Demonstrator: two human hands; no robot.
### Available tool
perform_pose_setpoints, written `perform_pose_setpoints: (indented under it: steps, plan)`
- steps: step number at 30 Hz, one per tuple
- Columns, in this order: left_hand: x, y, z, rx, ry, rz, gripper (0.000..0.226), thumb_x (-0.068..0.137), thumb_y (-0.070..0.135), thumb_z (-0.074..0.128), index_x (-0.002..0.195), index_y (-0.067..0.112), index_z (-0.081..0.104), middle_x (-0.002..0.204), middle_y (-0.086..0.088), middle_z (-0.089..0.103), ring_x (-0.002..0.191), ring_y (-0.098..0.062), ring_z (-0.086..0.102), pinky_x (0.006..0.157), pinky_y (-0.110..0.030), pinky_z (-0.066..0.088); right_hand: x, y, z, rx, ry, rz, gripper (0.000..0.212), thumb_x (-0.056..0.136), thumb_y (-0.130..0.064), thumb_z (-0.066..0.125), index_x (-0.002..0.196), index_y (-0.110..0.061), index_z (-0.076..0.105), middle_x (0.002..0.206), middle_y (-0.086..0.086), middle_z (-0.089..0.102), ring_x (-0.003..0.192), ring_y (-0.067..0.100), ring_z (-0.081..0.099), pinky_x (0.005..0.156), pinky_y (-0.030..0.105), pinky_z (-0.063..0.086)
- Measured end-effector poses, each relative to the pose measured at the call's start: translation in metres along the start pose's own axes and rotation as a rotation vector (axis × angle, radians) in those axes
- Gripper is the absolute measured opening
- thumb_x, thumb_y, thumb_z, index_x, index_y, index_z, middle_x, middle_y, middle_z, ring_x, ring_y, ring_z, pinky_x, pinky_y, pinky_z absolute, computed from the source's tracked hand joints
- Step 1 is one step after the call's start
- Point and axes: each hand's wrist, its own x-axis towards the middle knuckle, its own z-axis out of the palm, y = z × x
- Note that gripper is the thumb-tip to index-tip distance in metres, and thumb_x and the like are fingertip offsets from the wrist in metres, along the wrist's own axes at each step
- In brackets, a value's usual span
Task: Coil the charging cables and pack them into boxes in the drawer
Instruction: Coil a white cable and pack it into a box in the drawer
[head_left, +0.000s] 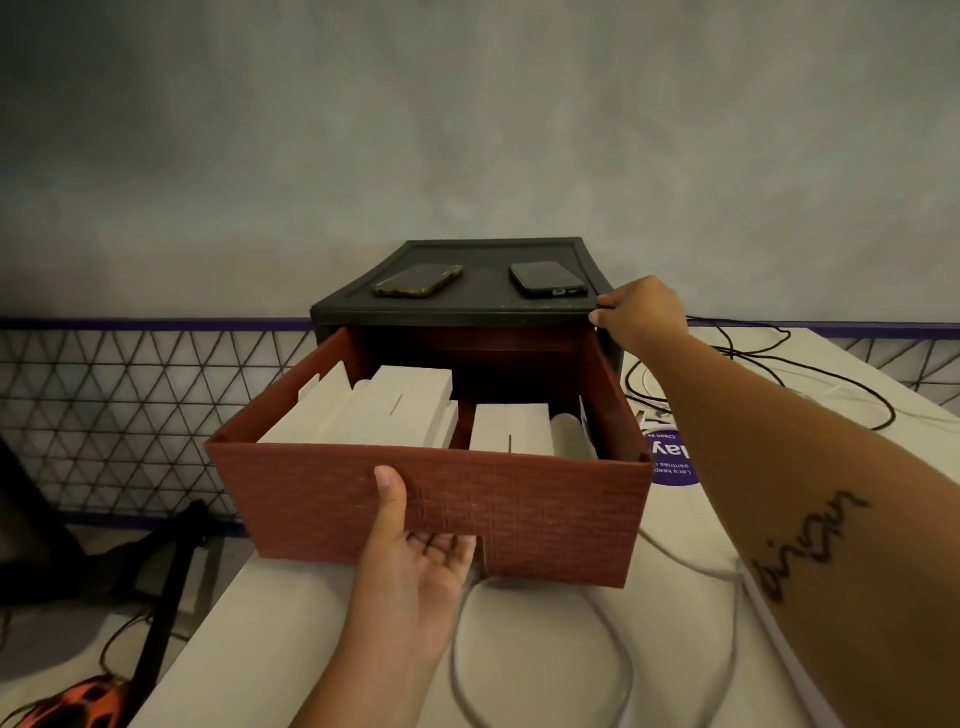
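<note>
The left hand (415, 561) grips the front wall of the red drawer (519, 509), pulled out over the desk (291, 623) with white boxes (410, 405) inside, the right hand (641, 312) clasps the black cabinet (467, 306) corner, and a grey cable (618, 654) lies loose below.

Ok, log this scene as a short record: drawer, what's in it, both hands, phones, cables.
drawer: red, pulled out of the black cabinet
contents: white boxes, lying flat; a grey roll at the right
left hand: gripping the drawer front at its cut-out, thumb on the face
right hand: holding the cabinet's top right corner
phones: two, and, on the cabinet top
cables: grey one loose on the table, black one loose at the right, neither coiled
</note>
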Motion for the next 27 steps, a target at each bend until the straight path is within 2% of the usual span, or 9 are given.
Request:
perform_pose_setpoints:
  steps: [4,8,12,15,17,20,23,25,27]
  plan:
    - [-0.023,0.004,-0.014,-0.019,0.022,0.002,0.053,0.068,0.044,0.062,0.103,0.005,0.056,0.092,-0.01,0.062,0.09,-0.021,0.06,0.084,-0.034,0.049,-0.001,-0.001,-0.001,-0.003,-0.01,0.0,0.035,0.088,-0.023,0.063,0.121,-0.012,0.062,0.127,0.012,0.059,0.114,0.03,0.055,0.099,0.036,0.044]
    - [-0.038,0.008,-0.028,-0.023,0.031,0.012,0.051,0.065,0.044,0.062,0.099,0.006,0.057,0.084,-0.01,0.061,0.083,-0.02,0.059,0.076,-0.034,0.052,0.0,0.0,0.001,0.034,0.012,0.017,0.034,0.087,-0.023,0.065,0.119,-0.012,0.064,0.123,0.012,0.062,0.112,0.03,0.057,0.098,0.037,0.046]
    - [-0.042,0.007,-0.034,0.007,0.035,0.022,0.051,0.065,0.044,0.061,0.099,0.006,0.057,0.085,-0.01,0.063,0.084,-0.021,0.06,0.075,-0.035,0.056,0.0,0.002,0.003,0.057,0.024,0.031,0.034,0.087,-0.023,0.065,0.119,-0.013,0.064,0.122,0.012,0.062,0.111,0.029,0.057,0.097,0.038,0.046]
    - [-0.042,0.004,-0.037,0.071,0.059,0.053,0.052,0.063,0.045,0.061,0.097,0.006,0.058,0.083,-0.01,0.063,0.084,-0.021,0.061,0.076,-0.034,0.054,-0.004,0.003,0.001,0.066,-0.001,0.011,0.037,0.09,-0.024,0.061,0.125,-0.013,0.059,0.128,0.013,0.058,0.115,0.03,0.055,0.098,0.037,0.044]
    - [-0.042,0.002,-0.039,0.123,0.068,0.073,0.051,0.061,0.045,0.061,0.096,0.007,0.059,0.082,-0.009,0.061,0.081,-0.02,0.059,0.075,-0.033,0.051,-0.012,0.009,-0.002,0.174,-0.067,0.008,0.043,0.091,-0.026,0.058,0.132,-0.015,0.052,0.135,0.013,0.052,0.121,0.03,0.05,0.103,0.039,0.042]
    - [-0.044,-0.003,-0.042,0.196,0.074,0.091,0.044,0.062,0.039,0.062,0.094,0.009,0.057,0.084,-0.009,0.056,0.08,-0.02,0.056,0.072,-0.031,0.046,-0.037,0.023,-0.011,0.318,-0.161,-0.011,0.051,0.092,-0.029,0.056,0.141,-0.023,0.039,0.142,0.009,0.044,0.128,0.028,0.043,0.106,0.042,0.037]
    - [-0.047,-0.011,-0.046,0.248,0.081,0.113,0.029,0.07,0.031,0.064,0.085,0.01,0.051,0.079,-0.007,0.053,0.073,-0.018,0.053,0.068,-0.03,0.045,-0.064,0.042,-0.025,0.28,-0.204,-0.001,0.055,0.093,-0.034,0.053,0.144,-0.026,0.032,0.144,0.009,0.04,0.126,0.027,0.044,0.093,0.034,0.04]
    - [-0.049,-0.019,-0.049,0.273,0.08,0.131,0.02,0.079,0.026,0.063,0.085,0.014,0.049,0.078,-0.005,0.052,0.069,-0.015,0.051,0.065,-0.027,0.044,-0.081,0.057,-0.038,0.253,-0.231,0.022,0.055,0.092,-0.037,0.054,0.142,-0.024,0.036,0.142,0.01,0.043,0.124,0.027,0.046,0.087,0.032,0.039]
    - [-0.055,-0.027,-0.051,0.293,0.06,0.134,0.016,0.081,0.025,0.063,0.086,0.018,0.05,0.078,-0.002,0.053,0.067,-0.012,0.049,0.061,-0.025,0.041,-0.097,0.072,-0.053,0.203,-0.24,0.034,0.051,0.09,-0.04,0.056,0.137,-0.023,0.045,0.137,0.009,0.049,0.118,0.026,0.051,0.09,0.035,0.042]
